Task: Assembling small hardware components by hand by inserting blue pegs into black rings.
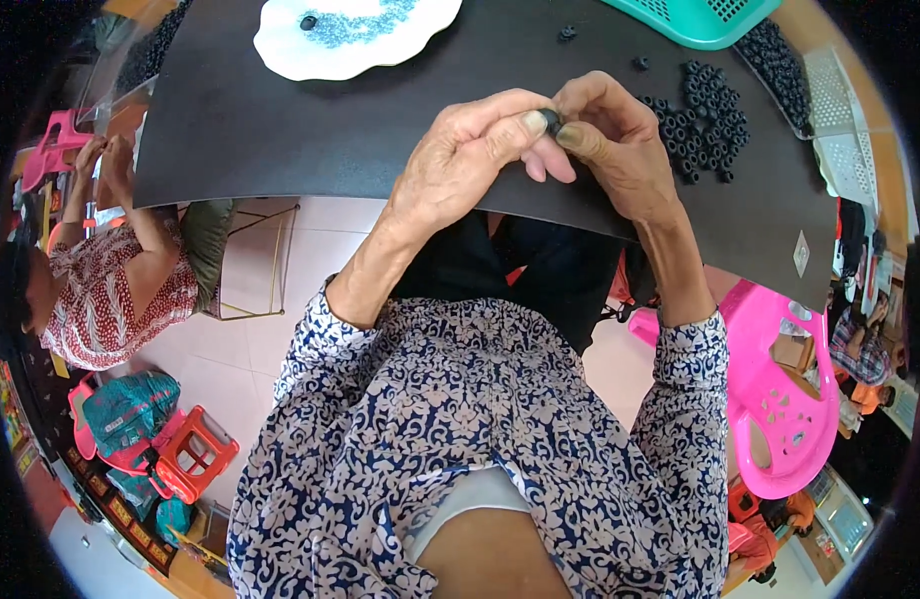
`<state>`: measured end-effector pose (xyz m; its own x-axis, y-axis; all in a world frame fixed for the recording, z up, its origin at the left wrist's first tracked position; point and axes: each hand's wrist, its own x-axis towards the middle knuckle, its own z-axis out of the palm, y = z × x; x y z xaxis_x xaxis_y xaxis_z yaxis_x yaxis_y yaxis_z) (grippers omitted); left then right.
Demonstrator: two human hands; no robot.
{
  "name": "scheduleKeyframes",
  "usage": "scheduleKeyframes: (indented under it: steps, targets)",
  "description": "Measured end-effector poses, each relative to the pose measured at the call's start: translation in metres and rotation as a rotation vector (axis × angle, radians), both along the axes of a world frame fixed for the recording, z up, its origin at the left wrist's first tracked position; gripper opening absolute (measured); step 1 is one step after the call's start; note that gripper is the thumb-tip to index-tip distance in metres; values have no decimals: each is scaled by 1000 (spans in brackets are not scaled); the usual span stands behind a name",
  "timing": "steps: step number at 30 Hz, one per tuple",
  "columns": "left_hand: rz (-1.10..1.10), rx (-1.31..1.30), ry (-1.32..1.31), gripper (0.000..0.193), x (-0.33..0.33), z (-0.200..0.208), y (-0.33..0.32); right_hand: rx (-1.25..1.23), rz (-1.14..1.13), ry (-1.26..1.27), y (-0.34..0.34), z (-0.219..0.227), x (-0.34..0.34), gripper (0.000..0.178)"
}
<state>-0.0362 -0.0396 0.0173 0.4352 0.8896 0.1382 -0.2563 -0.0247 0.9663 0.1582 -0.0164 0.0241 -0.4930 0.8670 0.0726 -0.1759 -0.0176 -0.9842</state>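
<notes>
Both hands pinch one small black ring (551,120) between fingertips, left hand (470,160) & right hand (610,140) meeting above black mat (280,130). Approx. dozens of loose rings (704,120) lie at right, apparently unhandled; white dish (350,40) w/ blue beads beyond.

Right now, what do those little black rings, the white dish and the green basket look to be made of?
Black rings: probably rubber, matte, dull and without glint; both hands pinch one.
White dish: likely plastic or glazed ceramic, smooth with a wavy rim; which one is unclear.
Green basket: moulded plastic, judging by its even colour and lattice holes.
</notes>
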Motion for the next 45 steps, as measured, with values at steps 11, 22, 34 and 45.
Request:
scheduleKeyframes:
  steps: [11,22,34,45]
  targets:
    - [19,-162,-162,33,1,-4,7,29,-87,-78,-1,5,-4,18]
    - [42,-201,-156,35,10,-3,10,110,-275,-82,-9,6,-9,18]
    - [51,-235,-41,37,26,19,13,106,-263,-185,-7,14,13,17]
    - [80,-197,-93,22,20,1,0,87,-306,-298,-20,45,45,14]
